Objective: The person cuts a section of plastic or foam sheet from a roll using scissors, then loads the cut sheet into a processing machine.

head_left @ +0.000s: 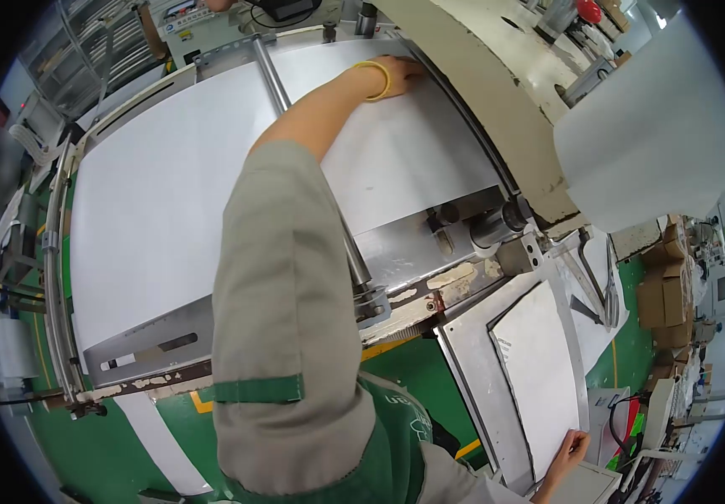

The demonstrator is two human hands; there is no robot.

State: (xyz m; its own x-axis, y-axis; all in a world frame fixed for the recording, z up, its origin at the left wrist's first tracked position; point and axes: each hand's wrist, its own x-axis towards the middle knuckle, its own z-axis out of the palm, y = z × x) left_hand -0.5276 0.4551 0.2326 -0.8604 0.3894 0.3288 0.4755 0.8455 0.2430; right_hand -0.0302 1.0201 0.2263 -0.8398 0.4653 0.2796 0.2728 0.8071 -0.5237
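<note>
My left hand (400, 76) reaches across the machine and rests on the white sheet (160, 202) beside the long dark slot. Its fingers lie low and fairly flat, with their tips partly in shadow; a yellow bangle circles the wrist. A metal bar (271, 74) crosses over the sheet, passing partly behind my sleeve. At the lower right, my right hand (571, 450) has its fingers bent round the bottom corner of a white board (535, 370). That board lies on a metal side plate (471, 357).
A beige machine cover (480, 92) runs along the slot. A roller end (497, 227) sits at the near right corner. Tools (593, 286) lie on a side surface. Another white sheet (648, 143) hangs at upper right, with cardboard boxes (663, 298) below it.
</note>
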